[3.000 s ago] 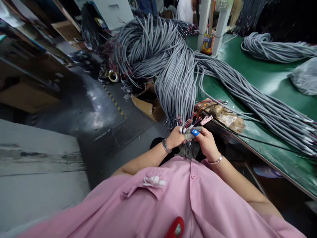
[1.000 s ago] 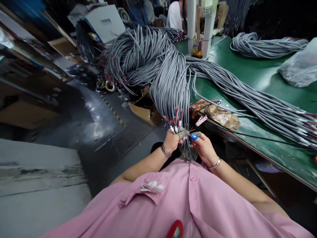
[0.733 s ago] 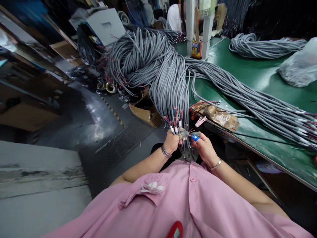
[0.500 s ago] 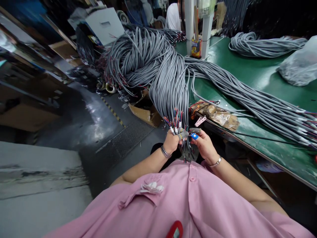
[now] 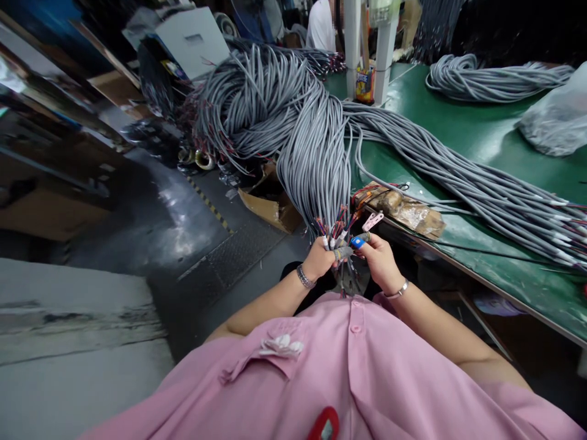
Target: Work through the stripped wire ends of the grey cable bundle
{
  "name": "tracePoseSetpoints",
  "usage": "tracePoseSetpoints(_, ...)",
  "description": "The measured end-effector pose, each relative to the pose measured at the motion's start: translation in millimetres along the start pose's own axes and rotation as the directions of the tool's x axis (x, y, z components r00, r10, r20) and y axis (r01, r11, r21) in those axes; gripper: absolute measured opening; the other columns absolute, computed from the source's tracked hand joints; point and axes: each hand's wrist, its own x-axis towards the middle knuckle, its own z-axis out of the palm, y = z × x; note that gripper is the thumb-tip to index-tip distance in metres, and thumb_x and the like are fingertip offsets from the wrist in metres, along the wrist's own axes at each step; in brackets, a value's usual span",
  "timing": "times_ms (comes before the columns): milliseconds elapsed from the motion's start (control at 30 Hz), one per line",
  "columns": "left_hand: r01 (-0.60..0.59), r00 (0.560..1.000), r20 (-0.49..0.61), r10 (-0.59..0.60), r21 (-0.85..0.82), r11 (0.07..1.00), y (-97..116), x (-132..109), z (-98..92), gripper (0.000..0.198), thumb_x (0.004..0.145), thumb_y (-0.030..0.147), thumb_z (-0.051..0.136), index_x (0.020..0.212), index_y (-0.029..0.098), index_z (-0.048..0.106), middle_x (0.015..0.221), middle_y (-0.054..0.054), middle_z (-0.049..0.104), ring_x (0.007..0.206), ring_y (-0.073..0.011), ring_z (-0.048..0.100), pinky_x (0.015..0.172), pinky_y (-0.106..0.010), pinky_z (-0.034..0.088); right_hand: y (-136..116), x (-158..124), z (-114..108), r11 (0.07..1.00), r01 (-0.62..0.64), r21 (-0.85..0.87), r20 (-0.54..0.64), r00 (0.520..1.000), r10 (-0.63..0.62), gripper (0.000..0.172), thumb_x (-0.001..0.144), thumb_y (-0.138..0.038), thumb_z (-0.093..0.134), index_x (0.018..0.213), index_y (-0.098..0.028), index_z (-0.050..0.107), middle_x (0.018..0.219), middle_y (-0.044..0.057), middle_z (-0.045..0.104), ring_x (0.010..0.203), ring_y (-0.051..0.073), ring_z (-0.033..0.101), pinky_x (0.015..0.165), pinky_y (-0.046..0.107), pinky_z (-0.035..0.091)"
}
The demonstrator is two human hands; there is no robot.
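Observation:
Several grey cables [image 5: 316,165] hang over the table edge toward me, their stripped ends showing coloured wires [image 5: 338,225] and white sleeves. My left hand [image 5: 321,258] is closed around a bunch of these ends, a grey finger cot on its thumb. Close beside it, my right hand [image 5: 376,255] is closed in a pinch at the cable ends, with a blue cover [image 5: 357,242] on the thumb and a grey cot on a finger. What exactly lies between its fingertips is too small to make out.
A green table [image 5: 458,140] bears more grey cables [image 5: 458,177], a plastic bag [image 5: 557,116] and a taped wooden block [image 5: 408,214] with a pink clip [image 5: 372,220]. Below stands an open cardboard box [image 5: 270,205]. A person in white [image 5: 321,27] is at the back.
The wire ends in my left hand have tilted to the right and lower. My right hand has moved slightly up and left, closer to the bunch.

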Motion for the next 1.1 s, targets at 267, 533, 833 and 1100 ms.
tracePoseSetpoints(267,0.035,0.998,-0.041,-0.039,-0.086,0.996,2.2,-0.3,-4.3,0.031,0.067,0.035,0.076,0.055,0.012,0.06,0.049,0.001,0.058,0.035,-0.0048,0.041,0.037,-0.02,0.029,7.8,-0.8,-7.8,0.982,-0.111,0.153,0.007,0.994,0.111,0.03,0.074,-0.049,0.072,0.076,-0.02,0.065,0.067,-0.002,0.063,0.057,0.011,0.053,0.06,0.025,0.045)
tracePoseSetpoints(533,0.109,0.993,0.067,-0.099,-0.16,0.981,10.5,8.2,-10.0,0.03,0.063,0.033,0.078,0.054,0.011,0.06,0.048,0.001,0.058,0.032,-0.0035,0.04,0.035,-0.019,0.028,8.3,14.3,-31.7,0.952,-0.167,0.258,-0.017,0.984,0.177,0.053,0.076,-0.069,0.059,0.083,-0.018,0.069,0.074,0.002,0.066,0.058,0.01,0.056,0.058,0.024,0.05)
tracePoseSetpoints(833,0.221,0.95,0.266,-0.165,-0.197,0.955,25.5,34.1,-5.5,0.025,0.064,0.03,0.076,0.058,0.01,0.061,0.047,-0.001,0.059,0.03,-0.0038,0.04,0.032,-0.018,0.022,-11.2,43.6,-22.4,0.926,-0.151,0.346,0.046,0.989,0.144,0.044,0.072,-0.063,0.069,0.076,-0.019,0.063,0.072,0.0,0.066,0.057,0.01,0.056,0.055,0.023,0.05)
tracePoseSetpoints(1100,0.242,0.927,0.332,-0.173,-0.181,0.953,26.1,48.9,3.3,0.025,0.061,0.03,0.073,0.055,0.01,0.06,0.046,-0.001,0.058,0.03,-0.0032,0.038,0.034,-0.018,0.021,0.0,47.3,-21.7,0.85,-0.174,0.498,0.031,0.983,0.182,0.036,0.073,-0.054,0.073,0.078,-0.02,0.064,0.066,-0.002,0.064,0.056,0.012,0.056,0.055,0.025,0.051)
